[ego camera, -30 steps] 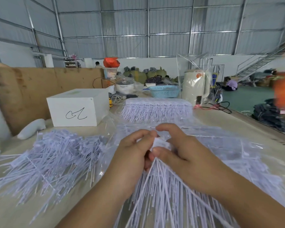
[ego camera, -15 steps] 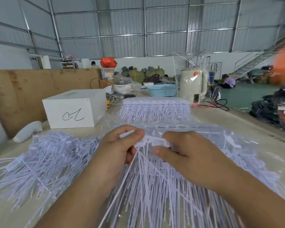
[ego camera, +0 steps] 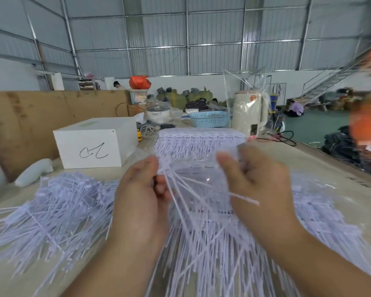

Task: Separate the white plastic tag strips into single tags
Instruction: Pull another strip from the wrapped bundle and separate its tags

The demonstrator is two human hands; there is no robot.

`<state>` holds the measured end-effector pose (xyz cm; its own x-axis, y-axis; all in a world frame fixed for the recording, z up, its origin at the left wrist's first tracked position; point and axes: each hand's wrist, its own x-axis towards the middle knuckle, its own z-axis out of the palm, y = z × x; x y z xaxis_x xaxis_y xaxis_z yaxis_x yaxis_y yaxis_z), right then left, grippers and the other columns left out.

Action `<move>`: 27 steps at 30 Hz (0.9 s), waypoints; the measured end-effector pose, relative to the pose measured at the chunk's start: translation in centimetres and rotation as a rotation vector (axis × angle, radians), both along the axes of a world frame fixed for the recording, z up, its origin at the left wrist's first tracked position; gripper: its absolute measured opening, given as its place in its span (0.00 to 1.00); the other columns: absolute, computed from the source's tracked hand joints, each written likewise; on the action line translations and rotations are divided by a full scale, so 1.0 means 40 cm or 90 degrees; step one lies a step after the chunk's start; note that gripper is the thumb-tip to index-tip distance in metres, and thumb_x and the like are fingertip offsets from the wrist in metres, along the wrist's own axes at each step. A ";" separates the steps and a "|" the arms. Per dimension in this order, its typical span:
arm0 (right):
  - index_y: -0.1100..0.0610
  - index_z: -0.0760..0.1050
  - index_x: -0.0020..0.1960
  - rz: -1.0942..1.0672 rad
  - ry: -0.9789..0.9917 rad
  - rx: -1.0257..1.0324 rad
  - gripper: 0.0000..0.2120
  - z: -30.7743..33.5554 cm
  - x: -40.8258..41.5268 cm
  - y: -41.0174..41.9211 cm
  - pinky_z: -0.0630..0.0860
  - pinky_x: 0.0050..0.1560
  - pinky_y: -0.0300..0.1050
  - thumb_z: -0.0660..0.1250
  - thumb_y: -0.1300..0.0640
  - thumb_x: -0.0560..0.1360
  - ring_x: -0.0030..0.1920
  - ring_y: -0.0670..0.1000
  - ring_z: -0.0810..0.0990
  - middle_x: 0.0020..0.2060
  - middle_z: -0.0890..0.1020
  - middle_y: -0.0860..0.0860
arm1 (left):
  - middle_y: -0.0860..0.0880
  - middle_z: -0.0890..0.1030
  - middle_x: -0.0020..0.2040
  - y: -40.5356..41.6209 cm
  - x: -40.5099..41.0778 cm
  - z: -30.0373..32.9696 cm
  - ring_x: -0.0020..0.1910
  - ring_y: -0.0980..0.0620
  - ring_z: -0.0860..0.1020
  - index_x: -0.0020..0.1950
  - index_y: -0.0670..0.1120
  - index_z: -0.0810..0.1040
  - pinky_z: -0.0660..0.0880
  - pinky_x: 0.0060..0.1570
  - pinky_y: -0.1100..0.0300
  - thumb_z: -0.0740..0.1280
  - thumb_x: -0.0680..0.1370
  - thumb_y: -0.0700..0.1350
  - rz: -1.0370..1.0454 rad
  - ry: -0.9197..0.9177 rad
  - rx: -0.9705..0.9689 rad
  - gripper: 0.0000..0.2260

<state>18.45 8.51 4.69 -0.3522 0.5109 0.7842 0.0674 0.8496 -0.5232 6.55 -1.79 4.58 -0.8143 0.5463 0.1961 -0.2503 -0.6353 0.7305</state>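
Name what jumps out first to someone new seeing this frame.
Two bare hands at centre: the left hand grips a fan of white tags, while the right hand, blurred, pinches a few more. A big loose pile of single tags covers the table to the left. Behind it stands a white box with a black scribble.

A fan of thin white plastic tag strips [ego camera: 186,189] is held raised (blurred), above loose white tags heaped [ego camera: 58,211] leftward.
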 end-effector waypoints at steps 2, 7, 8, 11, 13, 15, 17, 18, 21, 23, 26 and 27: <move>0.51 0.65 0.33 0.038 -0.006 -0.036 0.19 0.000 0.010 0.023 0.60 0.23 0.35 0.61 0.42 0.78 0.22 0.44 0.66 0.24 0.72 0.43 | 0.51 0.69 0.28 -0.012 -0.035 0.003 0.22 0.59 0.64 0.43 0.44 0.74 0.65 0.20 0.68 0.64 0.80 0.42 -0.029 -0.019 -0.006 0.06; 0.48 0.76 0.48 0.342 -0.198 -0.104 0.18 -0.026 0.000 0.001 0.69 0.33 0.47 0.62 0.34 0.75 0.29 0.49 0.71 0.29 0.74 0.47 | 0.46 0.72 0.27 0.005 -0.038 -0.025 0.21 0.53 0.66 0.37 0.48 0.81 0.63 0.22 0.67 0.77 0.64 0.47 -0.080 0.268 -0.149 0.07; 0.49 0.76 0.53 0.358 -0.224 -0.089 0.18 -0.024 -0.001 -0.004 0.73 0.36 0.52 0.62 0.36 0.76 0.32 0.53 0.76 0.33 0.79 0.49 | 0.41 0.73 0.30 0.008 -0.033 -0.031 0.23 0.51 0.67 0.38 0.49 0.82 0.64 0.24 0.66 0.76 0.63 0.51 -0.096 0.308 -0.160 0.09; 0.49 0.74 0.58 0.352 -0.260 -0.049 0.10 -0.017 0.010 0.003 0.70 0.31 0.37 0.64 0.46 0.79 0.28 0.43 0.76 0.31 0.79 0.41 | 0.40 0.74 0.33 0.008 -0.032 -0.039 0.24 0.51 0.67 0.38 0.50 0.82 0.64 0.23 0.67 0.74 0.62 0.55 -0.110 0.339 -0.169 0.11; 0.47 0.72 0.61 0.306 -0.302 -0.013 0.12 -0.017 0.016 0.006 0.61 0.25 0.33 0.64 0.46 0.79 0.23 0.41 0.71 0.24 0.74 0.39 | 0.43 0.73 0.29 0.007 -0.030 -0.038 0.22 0.52 0.67 0.37 0.50 0.82 0.64 0.21 0.67 0.73 0.63 0.55 -0.103 0.367 -0.187 0.10; 0.45 0.68 0.65 0.258 -0.351 0.025 0.17 -0.017 0.017 0.009 0.59 0.26 0.36 0.61 0.42 0.78 0.24 0.42 0.71 0.24 0.74 0.38 | 0.44 0.71 0.27 0.010 -0.025 -0.040 0.22 0.51 0.66 0.38 0.49 0.82 0.65 0.22 0.66 0.72 0.67 0.54 -0.086 0.372 -0.208 0.09; 0.43 0.65 0.67 0.221 -0.389 0.063 0.20 -0.017 0.015 0.010 0.59 0.28 0.39 0.59 0.39 0.78 0.27 0.39 0.72 0.27 0.74 0.32 | 0.45 0.71 0.26 0.009 -0.022 -0.043 0.22 0.52 0.66 0.39 0.47 0.82 0.65 0.22 0.65 0.70 0.69 0.56 -0.081 0.367 -0.219 0.12; 0.43 0.65 0.66 0.215 -0.393 0.065 0.19 -0.017 0.015 0.012 0.60 0.29 0.39 0.58 0.39 0.78 0.28 0.38 0.72 0.28 0.74 0.31 | 0.47 0.72 0.26 0.008 -0.019 -0.043 0.21 0.53 0.67 0.39 0.46 0.82 0.65 0.22 0.66 0.71 0.69 0.54 -0.080 0.377 -0.222 0.11; 0.43 0.67 0.63 0.204 -0.390 0.062 0.16 -0.016 0.019 0.013 0.61 0.29 0.39 0.60 0.39 0.78 0.28 0.39 0.72 0.26 0.74 0.38 | 0.53 0.76 0.25 0.006 -0.006 -0.039 0.21 0.58 0.68 0.40 0.45 0.81 0.65 0.21 0.67 0.79 0.65 0.49 -0.074 0.421 -0.226 0.12; 0.44 0.69 0.60 0.190 -0.394 0.067 0.16 -0.008 0.023 0.010 0.64 0.30 0.41 0.59 0.37 0.77 0.28 0.41 0.72 0.26 0.73 0.43 | 0.54 0.76 0.24 0.006 -0.005 -0.036 0.20 0.59 0.69 0.40 0.45 0.80 0.66 0.22 0.67 0.74 0.64 0.50 -0.047 0.444 -0.227 0.10; 0.47 0.70 0.46 0.129 -0.428 0.098 0.20 0.010 0.033 0.016 0.72 0.34 0.49 0.54 0.32 0.74 0.31 0.45 0.72 0.29 0.73 0.46 | 0.54 0.76 0.24 0.002 -0.022 -0.027 0.21 0.58 0.69 0.36 0.50 0.80 0.66 0.22 0.67 0.74 0.66 0.48 0.025 0.453 -0.216 0.05; 0.48 0.67 0.41 0.103 -0.444 0.112 0.21 0.014 0.036 0.019 0.72 0.35 0.49 0.52 0.32 0.75 0.31 0.46 0.71 0.29 0.71 0.47 | 0.53 0.76 0.24 0.000 -0.030 -0.022 0.20 0.58 0.69 0.36 0.51 0.80 0.66 0.22 0.66 0.74 0.68 0.46 0.053 0.441 -0.215 0.04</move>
